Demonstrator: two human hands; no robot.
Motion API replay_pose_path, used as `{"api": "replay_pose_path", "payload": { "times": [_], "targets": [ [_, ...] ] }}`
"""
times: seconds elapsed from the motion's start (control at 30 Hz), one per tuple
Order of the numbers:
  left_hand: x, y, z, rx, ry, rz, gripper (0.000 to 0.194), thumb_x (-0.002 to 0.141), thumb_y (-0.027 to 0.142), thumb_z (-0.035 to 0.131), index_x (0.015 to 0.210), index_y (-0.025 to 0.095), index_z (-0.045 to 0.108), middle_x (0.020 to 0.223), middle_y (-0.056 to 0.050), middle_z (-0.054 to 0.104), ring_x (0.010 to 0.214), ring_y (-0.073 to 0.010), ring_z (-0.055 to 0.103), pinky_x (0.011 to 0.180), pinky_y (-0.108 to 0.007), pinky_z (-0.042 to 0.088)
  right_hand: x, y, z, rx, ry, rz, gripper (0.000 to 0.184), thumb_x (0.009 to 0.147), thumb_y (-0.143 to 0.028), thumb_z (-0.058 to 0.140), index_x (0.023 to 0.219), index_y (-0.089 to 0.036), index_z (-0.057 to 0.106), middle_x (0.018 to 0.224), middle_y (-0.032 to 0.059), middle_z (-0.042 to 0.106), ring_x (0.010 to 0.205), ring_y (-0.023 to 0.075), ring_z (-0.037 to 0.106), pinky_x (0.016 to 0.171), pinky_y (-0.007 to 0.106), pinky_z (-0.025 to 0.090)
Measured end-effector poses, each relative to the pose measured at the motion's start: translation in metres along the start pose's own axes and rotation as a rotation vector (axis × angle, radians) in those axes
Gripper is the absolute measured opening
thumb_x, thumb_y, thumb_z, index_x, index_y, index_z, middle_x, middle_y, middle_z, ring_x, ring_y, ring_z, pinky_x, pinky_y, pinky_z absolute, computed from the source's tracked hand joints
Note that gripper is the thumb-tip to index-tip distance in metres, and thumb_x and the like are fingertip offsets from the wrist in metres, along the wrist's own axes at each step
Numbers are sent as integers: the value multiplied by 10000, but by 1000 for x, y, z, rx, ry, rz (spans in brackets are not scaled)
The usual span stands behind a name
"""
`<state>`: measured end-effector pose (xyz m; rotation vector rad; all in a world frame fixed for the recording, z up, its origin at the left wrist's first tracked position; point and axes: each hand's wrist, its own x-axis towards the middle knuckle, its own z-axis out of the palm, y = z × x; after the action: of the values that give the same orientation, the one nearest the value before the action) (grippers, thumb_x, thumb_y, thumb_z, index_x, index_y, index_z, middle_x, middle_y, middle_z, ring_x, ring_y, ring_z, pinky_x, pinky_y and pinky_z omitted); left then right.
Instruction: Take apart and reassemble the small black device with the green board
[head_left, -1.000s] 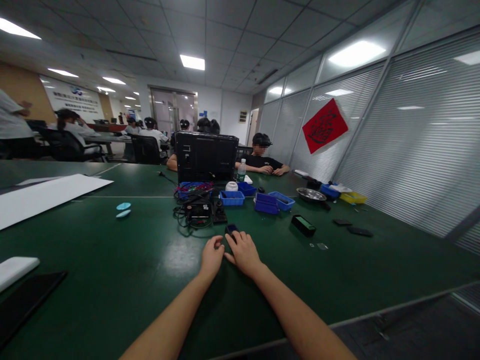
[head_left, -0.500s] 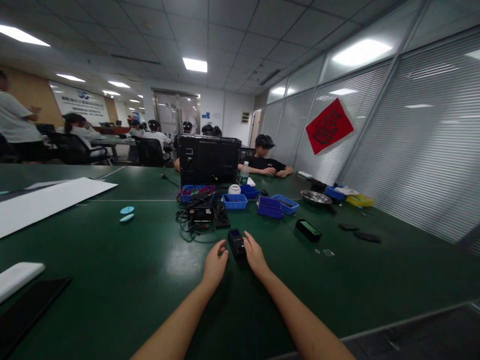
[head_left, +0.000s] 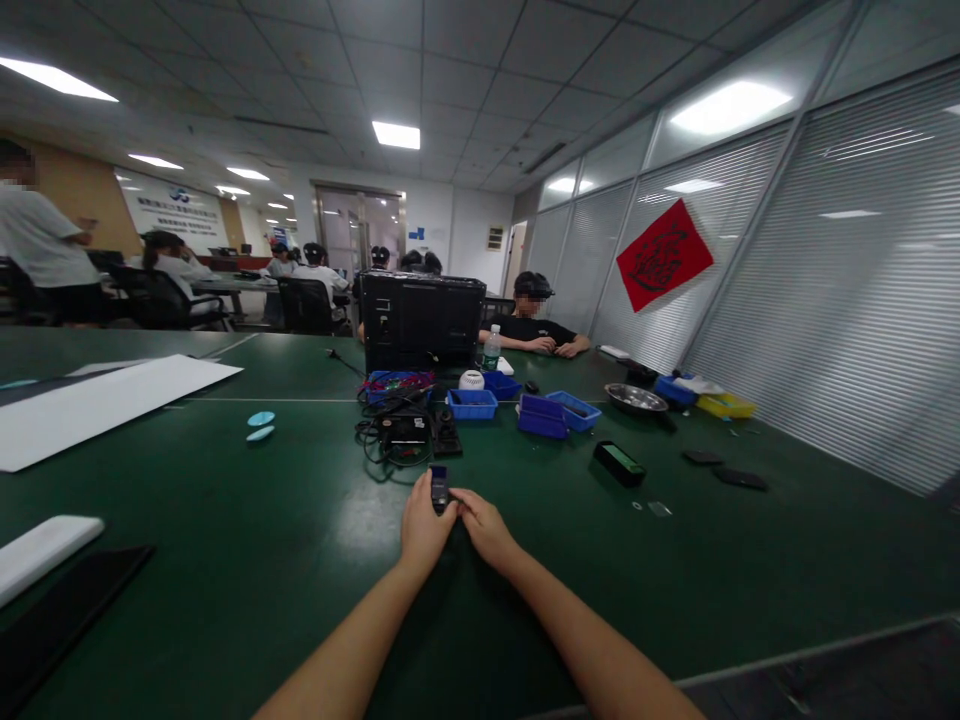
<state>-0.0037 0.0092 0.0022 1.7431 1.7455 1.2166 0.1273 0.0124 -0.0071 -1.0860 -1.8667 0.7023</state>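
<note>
A small black handheld device (head_left: 439,488) with a little screen at its top and buttons below is tilted up over the green table. My left hand (head_left: 423,520) is wrapped round its left side and lower end, thumb across the front. At the lower right edge, the fingertips of my right hand (head_left: 484,527) are closed against the device, close to my left thumb. My fingers hide its lower part. Just beyond it lie a black box with coiled cables (head_left: 401,428) and a flat black part (head_left: 447,435).
Blue bins (head_left: 471,404), a baseball (head_left: 472,380) and a monitor (head_left: 424,322) stand further back. To the right are a black device with a green display (head_left: 619,463) and a metal bowl (head_left: 635,399). White sheets (head_left: 120,405) lie left. A person (head_left: 536,320) sits opposite.
The device has shifted left and been tilted up in my left hand, which was open beside it before. My right hand has moved left along with it.
</note>
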Motion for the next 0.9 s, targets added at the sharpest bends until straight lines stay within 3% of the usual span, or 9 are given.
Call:
{"api": "replay_pose_path", "payload": {
  "times": [0.2, 0.37, 0.67, 0.9],
  "targets": [
    [-7, 4, -10, 25, -44, -65, 636, 716, 237, 505, 1309, 102, 319, 1282, -139, 467, 1166, -214, 449, 942, -286, 353, 5, 5, -1, -2, -32, 140, 387, 704, -92, 390, 1011, -176, 610, 900, 39, 661, 823, 153, 593, 798, 302, 447],
    [-9, -8, -28, 74, -53, -130, 647, 729, 266, 512, 1322, 104, 312, 1282, -143, 470, 1144, -218, 473, 924, -284, 366, 6, -1, -4, -37, -38, 145, 313, 721, -130, 401, 935, -155, 628, 812, 39, 658, 756, 153, 592, 734, 282, 443],
    [2, -34, -87, 157, 9, -287, 655, 723, 308, 533, 1320, 126, 334, 1261, -140, 494, 1122, -247, 493, 904, -298, 379, 6, -5, -7, 0, -78, 184, 264, 743, -197, 418, 889, -150, 632, 784, 38, 650, 715, 149, 583, 677, 264, 431],
    [15, -69, -140, 308, 86, -382, 670, 745, 376, 483, 1341, 129, 303, 1255, -138, 500, 1106, -270, 506, 863, -319, 411, 8, -2, -9, 6, -84, 176, 264, 742, -223, 420, 872, -166, 643, 754, 23, 649, 694, 153, 579, 676, 280, 426]
  ]
}}
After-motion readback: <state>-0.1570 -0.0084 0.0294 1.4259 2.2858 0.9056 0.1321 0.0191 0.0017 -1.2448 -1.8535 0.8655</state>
